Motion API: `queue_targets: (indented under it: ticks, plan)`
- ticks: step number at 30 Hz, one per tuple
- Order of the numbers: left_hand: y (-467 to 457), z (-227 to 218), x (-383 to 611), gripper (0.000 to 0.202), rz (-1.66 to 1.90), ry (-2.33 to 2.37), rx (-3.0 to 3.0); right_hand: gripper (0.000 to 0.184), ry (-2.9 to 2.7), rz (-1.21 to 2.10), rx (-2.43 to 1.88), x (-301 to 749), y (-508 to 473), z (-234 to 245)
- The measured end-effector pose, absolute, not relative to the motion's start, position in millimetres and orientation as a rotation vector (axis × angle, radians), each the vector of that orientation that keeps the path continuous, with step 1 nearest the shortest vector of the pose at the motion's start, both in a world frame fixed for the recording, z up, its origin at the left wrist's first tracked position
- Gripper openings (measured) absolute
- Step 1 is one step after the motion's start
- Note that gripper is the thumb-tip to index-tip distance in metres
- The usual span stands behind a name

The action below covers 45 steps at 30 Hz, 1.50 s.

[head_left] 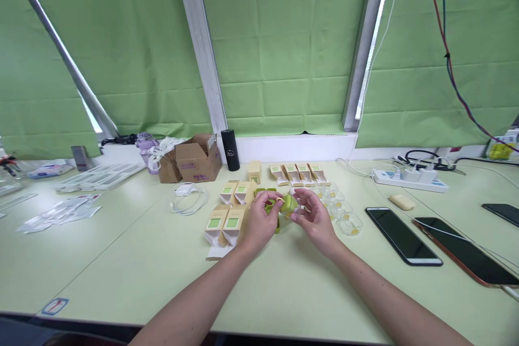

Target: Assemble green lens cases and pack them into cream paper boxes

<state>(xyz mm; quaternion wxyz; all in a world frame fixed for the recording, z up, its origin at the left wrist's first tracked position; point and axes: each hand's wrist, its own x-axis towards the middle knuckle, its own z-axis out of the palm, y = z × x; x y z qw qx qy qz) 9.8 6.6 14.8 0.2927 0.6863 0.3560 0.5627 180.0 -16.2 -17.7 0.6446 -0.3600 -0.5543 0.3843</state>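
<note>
Between my two hands, above the middle of the table, is a small rounded green case (288, 204). My left hand (259, 220) is closed, thumb and fingers pinching the case's left side. From the other side, my right hand (318, 223) grips it with thumb and fingertips. More green pieces (278, 226) lie under and behind my left hand, partly hidden by it. Next to my right hand sit several clear plastic shells (350, 224) with yellow spots. Opened cardboard boxes (214, 224) with green labels stand in rows left of my left hand.
Behind my hands lies another row of open boxes (300, 174). At the right are a phone (403, 236), a second phone (466, 248) and a power strip (409, 179) with cables. A brown carton (198, 159), black bottle (230, 150) and white cable (190, 198) are left.
</note>
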Motion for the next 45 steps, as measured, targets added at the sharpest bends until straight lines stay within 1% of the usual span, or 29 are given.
queue_targets:
  ticks: [3,8,15,28,33,36,38,42,45]
  plan:
    - [-1,18,9,0.011,1.505,0.993,1.969,0.053,-1.365,0.785,-0.883,179,-19,-16]
    - [-3,18,8,0.013,1.447,1.016,2.153,0.053,-1.45,0.665,-0.951,180,-21,-15]
    - [0,14,7,0.014,1.425,1.039,2.233,0.054,-1.451,0.667,-0.961,181,-19,-17]
    - [-6,26,5,0.012,1.518,1.001,2.168,0.051,-1.458,0.686,-0.923,181,-20,-16]
    - [-3,23,3,0.011,1.584,0.973,2.015,0.051,-1.459,0.672,-0.932,182,-19,-16]
    - [6,17,3,0.013,1.635,0.96,1.851,0.05,-1.445,0.683,-0.942,181,-19,-16]
    - [15,13,3,0.018,1.675,0.953,1.704,0.051,-1.445,0.684,-0.949,181,-19,-15]
    - [34,9,2,0.037,1.708,0.951,1.372,0.053,-1.457,0.679,-0.94,181,-22,-13]
    - [41,7,0,0.043,1.678,0.95,1.203,0.05,-1.474,0.663,-0.942,181,-24,-10]
